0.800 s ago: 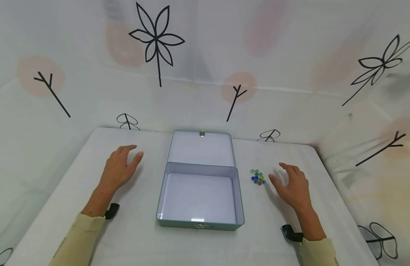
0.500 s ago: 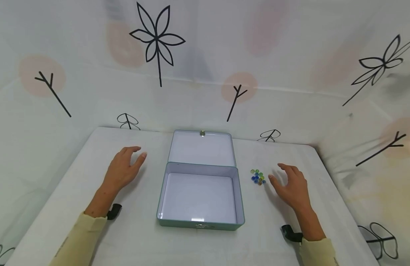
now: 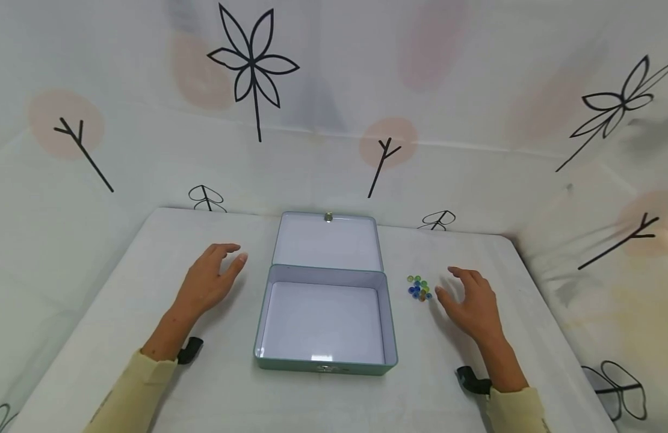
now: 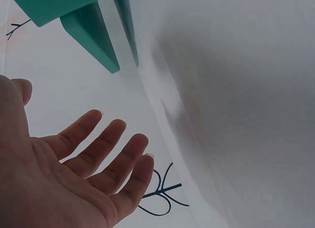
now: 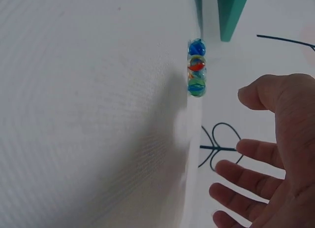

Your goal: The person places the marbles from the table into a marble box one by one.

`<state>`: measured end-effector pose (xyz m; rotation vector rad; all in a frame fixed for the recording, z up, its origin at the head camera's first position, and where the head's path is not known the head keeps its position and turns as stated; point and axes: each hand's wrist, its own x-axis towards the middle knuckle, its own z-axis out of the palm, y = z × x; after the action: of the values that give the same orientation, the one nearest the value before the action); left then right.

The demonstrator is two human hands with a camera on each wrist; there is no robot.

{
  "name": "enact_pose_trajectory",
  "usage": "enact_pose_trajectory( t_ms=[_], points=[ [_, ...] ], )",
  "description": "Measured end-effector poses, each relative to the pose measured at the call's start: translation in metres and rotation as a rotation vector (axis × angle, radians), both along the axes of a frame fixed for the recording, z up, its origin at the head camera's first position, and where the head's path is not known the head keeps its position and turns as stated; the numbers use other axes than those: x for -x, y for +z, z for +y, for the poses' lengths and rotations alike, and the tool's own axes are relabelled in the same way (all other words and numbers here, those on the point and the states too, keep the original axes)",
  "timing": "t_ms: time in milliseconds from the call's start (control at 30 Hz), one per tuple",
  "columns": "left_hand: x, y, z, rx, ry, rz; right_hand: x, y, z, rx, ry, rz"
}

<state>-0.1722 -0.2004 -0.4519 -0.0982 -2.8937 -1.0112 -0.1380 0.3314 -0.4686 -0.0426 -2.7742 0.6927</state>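
Note:
An opened tin box (image 3: 325, 364), green outside and pale inside, lies in the middle of the table with its lid (image 3: 328, 243) tipped back; nothing lies inside. Right of it is a small cluster of glass marbles (image 3: 417, 290), blue, green, yellow and brownish. My right hand (image 3: 472, 307) hovers just right of the marbles, fingers relaxed and holding nothing. Those marbles (image 5: 197, 87) also show in the right wrist view, apart from my fingers. On the box's other side my left hand (image 3: 206, 282) hovers over the table, empty, its fingers loosely bent in the left wrist view.
The table (image 3: 215, 385) has a white cover. Behind it hangs a white cloth (image 3: 323, 162) printed with flowers and twigs, and the cloth continues along both sides. A dark strap piece (image 3: 472, 382) sits at each wrist.
My left hand has moved a little right, toward the box, and slightly nearer to me. My right hand has shifted slightly left, toward the marbles. Box and marbles stay put.

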Motion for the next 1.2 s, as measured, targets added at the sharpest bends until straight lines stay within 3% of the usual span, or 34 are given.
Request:
enact_pose_trajectory(
  t_ms=[600,1200],
  points=[
    [-0.011,0.002,0.015,-0.048,-0.095,0.008,0.002,-0.006,0.001,-0.015,0.052,0.009],
    [-0.022,-0.006,0.024,-0.073,-0.153,-0.024,0.001,-0.008,-0.001,-0.022,0.08,-0.022]
  ],
)
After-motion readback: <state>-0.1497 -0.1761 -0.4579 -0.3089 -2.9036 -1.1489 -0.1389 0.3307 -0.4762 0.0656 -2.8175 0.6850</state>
